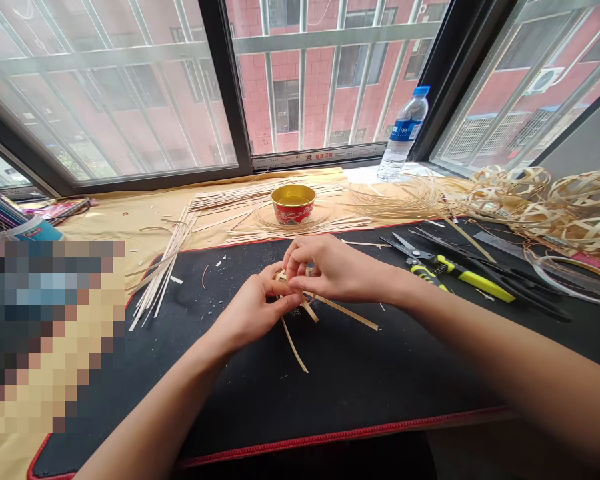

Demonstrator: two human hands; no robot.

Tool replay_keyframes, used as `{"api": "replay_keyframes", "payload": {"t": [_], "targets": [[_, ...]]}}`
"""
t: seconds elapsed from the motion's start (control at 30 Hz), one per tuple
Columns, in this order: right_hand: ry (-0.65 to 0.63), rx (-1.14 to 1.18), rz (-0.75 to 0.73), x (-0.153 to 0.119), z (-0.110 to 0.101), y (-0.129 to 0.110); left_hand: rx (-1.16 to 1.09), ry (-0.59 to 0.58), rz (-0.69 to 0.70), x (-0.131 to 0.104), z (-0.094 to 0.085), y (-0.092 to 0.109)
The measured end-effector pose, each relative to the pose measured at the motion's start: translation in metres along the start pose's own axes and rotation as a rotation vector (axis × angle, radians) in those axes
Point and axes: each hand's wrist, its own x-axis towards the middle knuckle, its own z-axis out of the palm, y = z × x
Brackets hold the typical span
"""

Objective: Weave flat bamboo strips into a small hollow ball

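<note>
Both hands meet over the middle of a black mat (370, 373). A small woven piece of bamboo strips (309, 311) is between them, mostly hidden by the fingers, with several loose strip ends sticking out below and to the right. My left hand (257, 303) is closed on its left side, thumb across the front. Bent over the top and right side, my right hand (325, 267) has its fingers pinched at the weave; exactly which strip they grip is hidden.
Behind the hands stands a red and gold bowl (293, 212) among loose strips. Strips (167, 267) lie left; scissors (407, 250) and yellow-black pliers (475, 277) right. Woven balls (585, 193) and a water bottle (404, 137) are farther back. A pen tub (37, 230) stands far left.
</note>
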Motion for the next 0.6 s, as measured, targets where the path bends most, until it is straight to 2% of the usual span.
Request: {"api": "replay_keyframes", "payload": {"t": [0.37, 0.6], "targets": [[0.03, -0.037, 0.104, 0.006, 0.002, -0.003, 0.021, -0.001, -0.027, 0.0, -0.001, 0.001], [0.019, -0.017, 0.099, 0.012, 0.004, 0.0, 0.023, 0.005, -0.014, 0.001, -0.001, -0.001]]}}
